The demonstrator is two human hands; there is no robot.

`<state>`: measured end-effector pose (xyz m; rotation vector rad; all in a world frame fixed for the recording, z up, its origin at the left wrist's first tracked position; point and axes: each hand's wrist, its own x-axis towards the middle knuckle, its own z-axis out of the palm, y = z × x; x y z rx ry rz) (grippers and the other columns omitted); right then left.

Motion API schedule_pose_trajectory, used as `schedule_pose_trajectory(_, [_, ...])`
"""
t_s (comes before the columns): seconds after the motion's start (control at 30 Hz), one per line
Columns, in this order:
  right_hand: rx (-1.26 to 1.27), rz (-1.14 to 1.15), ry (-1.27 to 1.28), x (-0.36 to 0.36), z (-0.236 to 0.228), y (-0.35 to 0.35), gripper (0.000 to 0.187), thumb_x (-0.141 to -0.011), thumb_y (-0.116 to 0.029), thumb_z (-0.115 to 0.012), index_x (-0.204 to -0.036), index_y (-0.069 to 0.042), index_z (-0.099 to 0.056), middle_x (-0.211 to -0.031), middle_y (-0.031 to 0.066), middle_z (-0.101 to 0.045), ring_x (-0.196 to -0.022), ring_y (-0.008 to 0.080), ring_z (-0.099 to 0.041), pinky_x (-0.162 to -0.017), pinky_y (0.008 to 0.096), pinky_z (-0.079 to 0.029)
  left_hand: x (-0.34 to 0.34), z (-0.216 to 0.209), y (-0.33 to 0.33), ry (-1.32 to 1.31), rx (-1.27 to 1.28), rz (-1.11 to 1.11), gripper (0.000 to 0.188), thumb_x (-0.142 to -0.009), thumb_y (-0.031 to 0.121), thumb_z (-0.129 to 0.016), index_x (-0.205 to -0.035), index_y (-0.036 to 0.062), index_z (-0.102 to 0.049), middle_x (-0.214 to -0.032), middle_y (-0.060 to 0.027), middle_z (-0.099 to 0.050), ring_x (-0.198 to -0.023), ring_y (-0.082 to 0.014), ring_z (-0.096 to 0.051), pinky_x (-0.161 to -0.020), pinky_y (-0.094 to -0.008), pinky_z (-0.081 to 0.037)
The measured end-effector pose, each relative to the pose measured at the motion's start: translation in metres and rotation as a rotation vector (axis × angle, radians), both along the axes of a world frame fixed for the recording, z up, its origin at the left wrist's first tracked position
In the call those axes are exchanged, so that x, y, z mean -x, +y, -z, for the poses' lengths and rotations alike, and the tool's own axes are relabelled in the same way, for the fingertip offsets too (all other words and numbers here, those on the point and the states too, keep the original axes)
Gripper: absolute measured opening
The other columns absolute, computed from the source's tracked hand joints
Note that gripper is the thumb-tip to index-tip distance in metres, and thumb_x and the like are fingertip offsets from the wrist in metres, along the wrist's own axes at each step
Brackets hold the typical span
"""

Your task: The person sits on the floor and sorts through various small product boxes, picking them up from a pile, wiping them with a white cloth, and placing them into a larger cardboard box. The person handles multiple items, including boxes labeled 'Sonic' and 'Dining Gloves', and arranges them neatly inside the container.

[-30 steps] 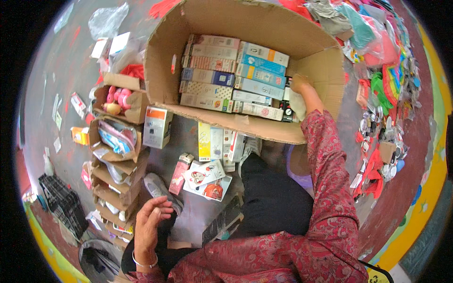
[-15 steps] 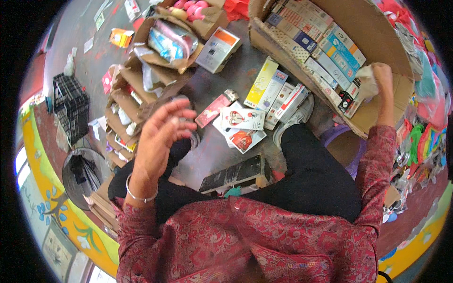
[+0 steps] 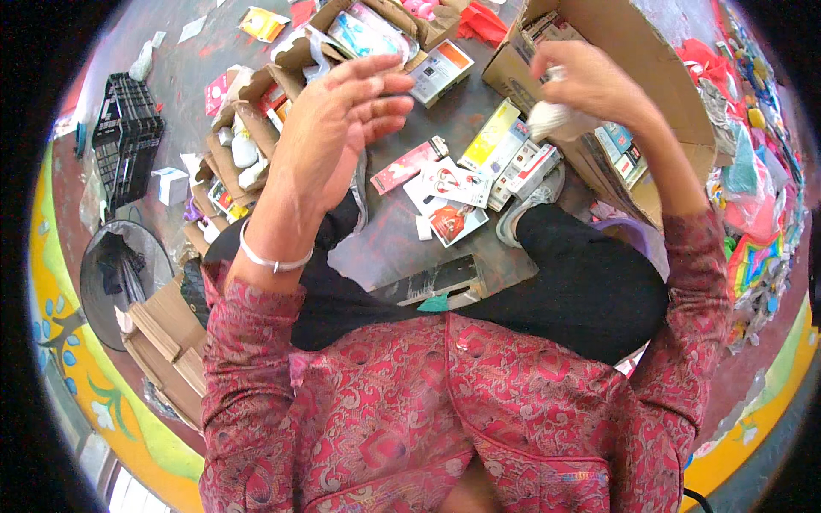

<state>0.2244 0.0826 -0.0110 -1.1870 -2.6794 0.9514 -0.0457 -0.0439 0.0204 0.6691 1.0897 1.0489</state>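
My right hand (image 3: 594,85) is raised over the near wall of a large cardboard box (image 3: 680,120), its fingers closed round a crumpled off-white bundle (image 3: 552,120); its material is unclear. Small printed cartons stand inside the box, partly hidden by my right hand and forearm. In front of me, my left hand (image 3: 346,128) is lifted with its fingers apart and nothing in it. Between the two hands, a yellow carton (image 3: 489,137), a pink carton (image 3: 402,167) and white printed cards (image 3: 453,182) lie on the floor. A white-and-orange box (image 3: 442,75) is just beyond my left fingertips.
Open cardboard boxes with mixed small items (image 3: 235,141) line the left side. Farther left are a black plastic crate (image 3: 128,128) and a round dark bin (image 3: 103,278). Flattened cardboard (image 3: 171,329) lies by my left elbow. A heap of colourful scraps (image 3: 757,184) spreads along the right.
My right hand has come out of the large box, moving left and carrying the off-white bundle. My left hand has reached farther forward and right. The view has shifted slightly.
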Motion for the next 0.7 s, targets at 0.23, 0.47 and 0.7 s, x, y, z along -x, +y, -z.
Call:
schedule_pose_trajectory(0.23, [-0.081, -0.277, -0.696, 0.072, 0.135, -0.093, 0.018, -0.066, -0.016, -0.061, -0.08, -0.006, -0.068, -0.082, 0.0136, -0.066, -0.078, 0.0264, -0.065, -0.064, 0.0383, -0.052, -0.003, -0.015, -0.002, -0.103, 0.003, 0.006, 0.033, -0.086, 0.012, -0.046, -0.116, -0.0036, -0.047, -0.102, -0.0111, -0.059, -0.084, -0.0137, -0.059, -0.075, -0.0241, -0.048])
schedule_pose_trajectory(0.47, [0.086, 0.165, -0.772, 0.09, 0.242, -0.187, 0.069, -0.068, -0.021, -0.065, -0.12, 0.016, -0.038, -0.087, 0.0152, -0.065, -0.074, 0.0224, -0.066, -0.061, 0.036, -0.051, 0.005, -0.021, -0.023, -0.153, 0.037, 0.006, 0.034, -0.086, 0.013, -0.047, -0.115, -0.003, -0.048, -0.097, -0.0076, -0.06, -0.08, -0.0116, -0.059, -0.072, -0.022, -0.048])
schedule_pose_trajectory(0.7, [0.108, 0.277, -0.638, 0.091, 0.263, -0.182, 0.059, -0.064, -0.032, -0.069, -0.106, 0.007, -0.057, -0.096, 0.0221, -0.062, -0.09, 0.0261, -0.063, -0.07, 0.0358, -0.051, -0.001, -0.025, -0.018, -0.153, 0.08, -0.001, 0.026, -0.086, 0.008, -0.046, -0.11, -0.0016, -0.052, -0.092, -0.0083, -0.06, -0.077, -0.0121, -0.057, -0.07, -0.0226, -0.047])
